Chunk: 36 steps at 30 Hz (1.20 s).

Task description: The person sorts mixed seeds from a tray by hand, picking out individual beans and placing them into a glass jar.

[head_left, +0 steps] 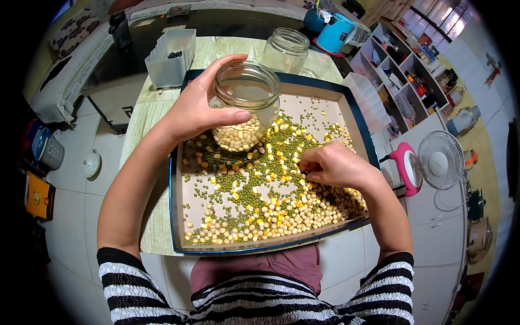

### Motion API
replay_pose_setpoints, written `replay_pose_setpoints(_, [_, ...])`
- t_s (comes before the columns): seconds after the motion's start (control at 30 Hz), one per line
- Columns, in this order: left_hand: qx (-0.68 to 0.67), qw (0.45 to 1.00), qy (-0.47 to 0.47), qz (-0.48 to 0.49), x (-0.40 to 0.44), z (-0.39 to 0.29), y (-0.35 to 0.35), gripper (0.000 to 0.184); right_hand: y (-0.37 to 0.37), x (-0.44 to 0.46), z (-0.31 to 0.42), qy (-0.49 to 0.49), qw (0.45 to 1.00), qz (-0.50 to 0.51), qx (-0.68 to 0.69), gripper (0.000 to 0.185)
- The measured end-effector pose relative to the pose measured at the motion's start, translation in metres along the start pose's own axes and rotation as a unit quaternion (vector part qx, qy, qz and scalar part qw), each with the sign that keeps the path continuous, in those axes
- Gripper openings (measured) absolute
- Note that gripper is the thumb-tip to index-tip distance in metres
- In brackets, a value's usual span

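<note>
My left hand (200, 105) is wrapped round a clear glass jar (259, 108), thumb across its front. Pale soybeans (238, 135) fill the bottom part of this open jar, held tilted over the left-centre of a shallow cardboard box lid (176, 206). Green mung beans (246, 194) are spread across the lid, mixed with yellow-and-white corn kernels (279, 216). More loose soybeans (303, 214) gather along the near edge and right side. My right hand (330, 165) is down at the beans on the right, fingers pinched together; whatever they hold is hidden.
Behind the lid stand a second glass jar (287, 51) and, at left, a translucent plastic container (170, 59) with dark beans inside. Another clear container (365, 103) is beyond the lid's right edge. A blue kettle (336, 35) sits farther back; a fan (440, 161) is at right.
</note>
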State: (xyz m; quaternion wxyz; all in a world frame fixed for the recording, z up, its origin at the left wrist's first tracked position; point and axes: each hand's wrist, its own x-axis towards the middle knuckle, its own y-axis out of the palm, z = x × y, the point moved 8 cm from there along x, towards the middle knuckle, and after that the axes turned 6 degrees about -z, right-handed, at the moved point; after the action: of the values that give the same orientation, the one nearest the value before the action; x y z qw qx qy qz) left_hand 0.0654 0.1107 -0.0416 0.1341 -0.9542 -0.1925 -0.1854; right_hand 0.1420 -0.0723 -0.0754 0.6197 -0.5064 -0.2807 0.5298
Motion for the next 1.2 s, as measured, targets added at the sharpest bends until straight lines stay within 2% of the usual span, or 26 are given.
replay_pose_setpoints(0.1, [0.000,1.000,0.004,-0.001,0.001,0.001,0.000,0.098,0.000,0.000,0.001,-0.052,0.998,-0.043,-0.015,0.019])
replay_pose_setpoints(0.43, [0.014,1.000,0.011,-0.001,0.000,0.000,-0.001,0.095,0.004,0.002,0.009,-0.064,0.997,-0.030,-0.031,0.018])
replay_pose_setpoints(0.6, [0.007,1.000,0.006,-0.001,0.000,0.000,0.000,0.094,-0.008,0.002,0.002,-0.033,0.997,-0.065,0.001,0.012])
replay_pose_setpoints(0.67, [0.008,1.000,0.007,-0.001,0.000,-0.001,-0.001,0.094,-0.027,0.000,0.006,-0.068,0.988,-0.140,-0.018,0.009])
replay_pose_setpoints(0.8, [0.001,1.000,-0.002,0.005,0.000,-0.001,0.001,0.094,-0.083,0.000,0.015,-0.050,0.955,-0.261,0.131,0.010])
replay_pose_setpoints(0.83, [0.003,1.000,-0.003,0.001,0.000,-0.001,0.001,0.094,-0.096,0.002,0.022,-0.043,0.953,-0.276,0.119,0.011])
replay_pose_setpoints(0.87, [0.004,1.000,-0.004,-0.004,0.000,0.000,0.000,0.094,-0.108,0.004,0.036,-0.076,0.941,-0.299,0.139,0.011])
replay_pose_setpoints(1.0, [0.007,1.000,0.011,0.000,0.001,0.002,-0.002,0.095,-0.125,0.028,0.076,-0.182,0.911,-0.354,0.106,0.013])
replay_pose_setpoints(1.07, [-0.004,0.999,0.041,0.008,0.001,0.000,-0.002,0.089,-0.120,0.041,0.090,-0.196,0.911,-0.356,0.065,0.011])
replay_pose_setpoints(1.2, [-0.023,0.999,0.024,0.014,0.000,-0.001,-0.001,0.089,-0.104,0.053,0.095,-0.202,0.929,-0.310,-0.008,0.009])
